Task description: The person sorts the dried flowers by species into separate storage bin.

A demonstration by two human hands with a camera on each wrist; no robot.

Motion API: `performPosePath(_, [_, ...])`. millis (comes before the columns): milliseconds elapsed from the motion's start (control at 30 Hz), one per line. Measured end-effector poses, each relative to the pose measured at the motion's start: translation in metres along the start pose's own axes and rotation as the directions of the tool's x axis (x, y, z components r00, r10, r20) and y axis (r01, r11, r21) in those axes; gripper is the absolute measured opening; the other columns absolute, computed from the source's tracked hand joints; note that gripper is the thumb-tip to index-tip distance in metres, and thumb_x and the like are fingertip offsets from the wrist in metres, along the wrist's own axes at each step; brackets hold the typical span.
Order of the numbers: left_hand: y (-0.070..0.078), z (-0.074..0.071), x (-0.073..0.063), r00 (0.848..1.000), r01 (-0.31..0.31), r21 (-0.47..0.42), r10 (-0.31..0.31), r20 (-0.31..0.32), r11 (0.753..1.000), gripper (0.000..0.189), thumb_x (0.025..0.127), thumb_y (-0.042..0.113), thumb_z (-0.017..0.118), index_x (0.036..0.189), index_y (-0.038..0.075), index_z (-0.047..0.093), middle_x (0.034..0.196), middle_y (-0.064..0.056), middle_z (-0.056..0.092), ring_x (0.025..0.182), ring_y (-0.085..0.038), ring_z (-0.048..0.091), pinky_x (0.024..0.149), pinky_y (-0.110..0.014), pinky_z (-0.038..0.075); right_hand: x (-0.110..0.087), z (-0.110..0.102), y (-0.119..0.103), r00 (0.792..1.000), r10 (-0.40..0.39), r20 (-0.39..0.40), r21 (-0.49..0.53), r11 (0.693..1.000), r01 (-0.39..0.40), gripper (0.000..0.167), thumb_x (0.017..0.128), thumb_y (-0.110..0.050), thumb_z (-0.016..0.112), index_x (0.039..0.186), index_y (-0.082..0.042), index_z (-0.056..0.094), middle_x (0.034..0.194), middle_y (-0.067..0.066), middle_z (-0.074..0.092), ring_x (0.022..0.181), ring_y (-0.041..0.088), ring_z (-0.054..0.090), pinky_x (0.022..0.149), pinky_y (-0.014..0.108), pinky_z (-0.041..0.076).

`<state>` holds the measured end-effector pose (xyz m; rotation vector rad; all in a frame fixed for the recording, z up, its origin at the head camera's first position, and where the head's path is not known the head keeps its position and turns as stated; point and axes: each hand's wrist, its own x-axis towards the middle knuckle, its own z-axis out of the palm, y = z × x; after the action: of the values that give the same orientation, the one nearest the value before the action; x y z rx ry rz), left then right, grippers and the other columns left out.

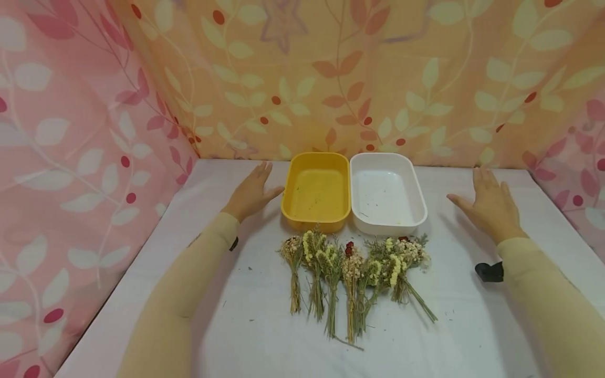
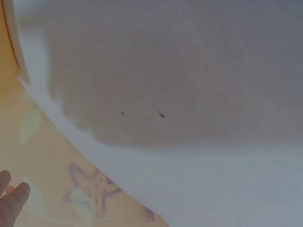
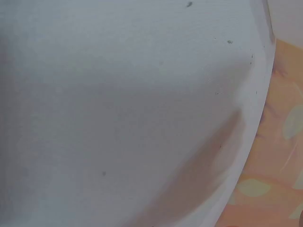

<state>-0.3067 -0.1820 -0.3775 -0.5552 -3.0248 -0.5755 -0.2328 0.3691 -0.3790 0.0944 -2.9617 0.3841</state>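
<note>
My left hand [image 1: 250, 194] is held out with straight fingers beside the yellow tub [image 1: 289, 207]. Its thumb tip is close to the tub's left rim; whether it touches I cannot tell. To the right of the white tub [image 1: 420, 202], and apart from it, my right hand [image 1: 493, 205] is spread and holds nothing. In front of the two tubs lie several small bunches of dried flowers, among them a pale one [image 1: 294, 273], one with a dark red bloom [image 1: 352, 273] and a yellow one [image 1: 394, 268]. The left wrist view catches only fingertips [image 2: 14, 201] at its lower left corner.
Both tubs stand side by side on a white-covered table [image 1: 236, 336], near the orange leaf-patterned cloth [image 1: 302, 79] at the back. A pink patterned cloth [image 1: 71, 157] hangs at the left. Small plant crumbs are scattered on the table and in the tubs.
</note>
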Motion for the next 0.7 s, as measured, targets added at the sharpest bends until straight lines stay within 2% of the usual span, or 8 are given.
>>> performPosePath(267, [0.009,-0.004,-0.007,0.998,0.042,-0.104,-0.038,0.043,0.994,0.089,0.098,0.063,0.045,0.162,0.017,0.004,0.170,-0.007,-0.002,0.157,-0.031,0.005,0.127,-0.057,0.015,-0.005,-0.002,-0.007,0.999,-0.043,-0.016,0.012,0.999,0.043,0.096,0.100,-0.060,0.042,0.155,0.011,0.007,0.160,0.035,0.006,0.152,0.047,0.004,0.124,0.065,-0.006])
performPosePath(500, [0.014,-0.005,-0.015,0.996,0.057,-0.133,-0.048,0.069,0.989,0.087,0.099,0.061,0.047,0.160,0.009,0.015,0.169,-0.010,0.000,0.157,-0.031,0.005,0.128,-0.056,0.013,-0.010,0.001,-0.011,0.998,-0.062,-0.029,0.031,0.998,0.063,0.095,0.100,-0.058,0.046,0.154,0.012,0.013,0.160,0.035,0.009,0.152,0.046,0.005,0.125,0.061,-0.007])
performPosePath(700, [0.018,-0.008,-0.021,0.997,0.063,-0.196,-0.052,0.058,0.979,0.086,0.099,0.058,0.050,0.161,0.011,0.013,0.169,-0.009,0.001,0.156,-0.031,0.007,0.128,-0.056,0.014,-0.015,0.002,-0.014,0.997,-0.069,-0.042,0.038,0.997,0.070,0.093,0.100,-0.057,0.047,0.153,0.013,0.017,0.157,0.038,0.017,0.150,0.049,0.011,0.126,0.060,-0.006])
